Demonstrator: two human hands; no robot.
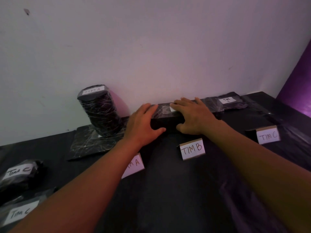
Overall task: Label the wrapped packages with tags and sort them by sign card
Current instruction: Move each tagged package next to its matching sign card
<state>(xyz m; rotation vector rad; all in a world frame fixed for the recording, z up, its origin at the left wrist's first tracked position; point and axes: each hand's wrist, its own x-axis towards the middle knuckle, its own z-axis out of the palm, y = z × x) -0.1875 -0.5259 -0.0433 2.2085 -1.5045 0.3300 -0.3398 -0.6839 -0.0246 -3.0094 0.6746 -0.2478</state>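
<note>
From the head camera, a long black box-shaped package [166, 118] in glossy crinkled film lies against the wall behind the TIM B card [192, 150]. The left hand [144, 122] clasps its left end; the right hand [193, 115] lies over its white tag [172, 109], thumb on the front face. Three folded paper sign cards stand on the black-covered table [168, 190]. Five other wrapped packages are visible, including one upright cylinder [100, 110].

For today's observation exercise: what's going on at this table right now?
A person is sorting black wrapped packages by sign card. The left hand and right hand hold a long black box behind the TIM B card. A cylinder tagged TIM A stands left of it; a TIM C package lies right, by the wall.
</note>
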